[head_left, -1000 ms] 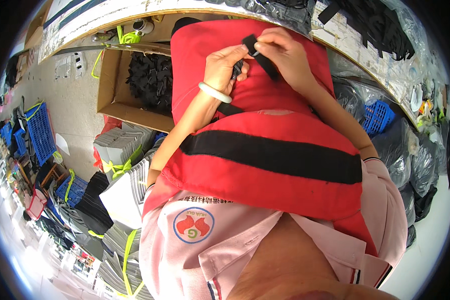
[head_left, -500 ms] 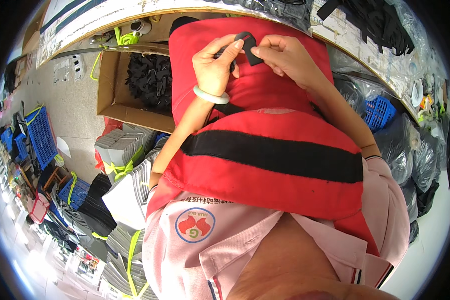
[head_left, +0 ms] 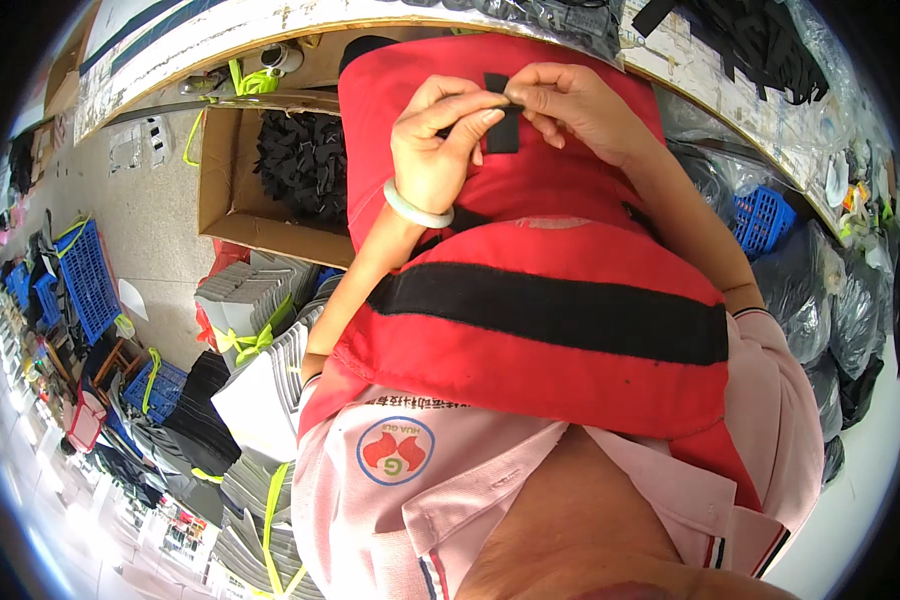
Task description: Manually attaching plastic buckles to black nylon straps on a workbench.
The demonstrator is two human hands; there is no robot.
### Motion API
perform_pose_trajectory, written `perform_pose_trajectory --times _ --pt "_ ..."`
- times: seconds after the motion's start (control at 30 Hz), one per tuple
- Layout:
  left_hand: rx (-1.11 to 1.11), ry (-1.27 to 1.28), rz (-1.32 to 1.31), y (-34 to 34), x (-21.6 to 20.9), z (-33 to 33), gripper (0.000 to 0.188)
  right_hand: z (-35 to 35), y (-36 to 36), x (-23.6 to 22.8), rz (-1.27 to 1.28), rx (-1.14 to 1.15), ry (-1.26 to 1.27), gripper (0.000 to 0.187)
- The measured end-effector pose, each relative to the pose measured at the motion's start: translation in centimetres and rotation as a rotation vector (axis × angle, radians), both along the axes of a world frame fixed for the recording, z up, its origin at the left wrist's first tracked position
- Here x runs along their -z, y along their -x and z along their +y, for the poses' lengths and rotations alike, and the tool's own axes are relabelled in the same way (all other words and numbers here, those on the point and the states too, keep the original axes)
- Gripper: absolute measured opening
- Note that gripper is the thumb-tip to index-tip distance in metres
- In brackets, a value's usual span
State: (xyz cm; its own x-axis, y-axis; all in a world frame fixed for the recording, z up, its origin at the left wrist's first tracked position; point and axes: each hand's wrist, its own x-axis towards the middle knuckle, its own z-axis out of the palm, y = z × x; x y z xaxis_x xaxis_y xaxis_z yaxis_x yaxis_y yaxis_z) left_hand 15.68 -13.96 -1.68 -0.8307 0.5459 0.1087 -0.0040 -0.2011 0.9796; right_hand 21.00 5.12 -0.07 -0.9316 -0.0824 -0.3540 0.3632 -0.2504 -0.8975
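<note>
Both hands meet over my lap, which a red apron (head_left: 560,180) covers. A short black fabric strip (head_left: 503,133) stands between them, its upper end showing above the fingertips and its lower part hanging below. My left hand (head_left: 442,135), with a pale bangle on the wrist, is closed in a pinch on the strip. More dark material seems tucked in its curled fingers, too hidden to name. My right hand (head_left: 570,108) pinches the same strip from the other side, thumb and forefinger touching the left fingertips.
A cardboard box (head_left: 280,235) of black strips stands left of my lap. Beyond my hands runs a worn table edge (head_left: 370,28), with a pile of black strips (head_left: 750,45) at right. Tied grey sheets (head_left: 255,290) lie at left; a blue basket (head_left: 760,222) and plastic bags at right.
The strip, earlier folded or looped at its top, now stands straighter between the hands. My right hand has moved slightly left and up, and the fingertips of both hands have come together.
</note>
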Motion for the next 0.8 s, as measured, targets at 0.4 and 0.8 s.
perform_pose_trajectory --times 0.4,0.8 --pt "0.051 0.033 0.065 -0.4 -1.0 -1.3 0.015 -0.9 0.7 -0.2 0.203 0.093 -0.198 0.015" --pt "-0.359 0.619 -0.265 3.0 -2.5 -16.4 0.025 2.7 -0.3 -1.4 0.217 0.220 -0.769 0.020"
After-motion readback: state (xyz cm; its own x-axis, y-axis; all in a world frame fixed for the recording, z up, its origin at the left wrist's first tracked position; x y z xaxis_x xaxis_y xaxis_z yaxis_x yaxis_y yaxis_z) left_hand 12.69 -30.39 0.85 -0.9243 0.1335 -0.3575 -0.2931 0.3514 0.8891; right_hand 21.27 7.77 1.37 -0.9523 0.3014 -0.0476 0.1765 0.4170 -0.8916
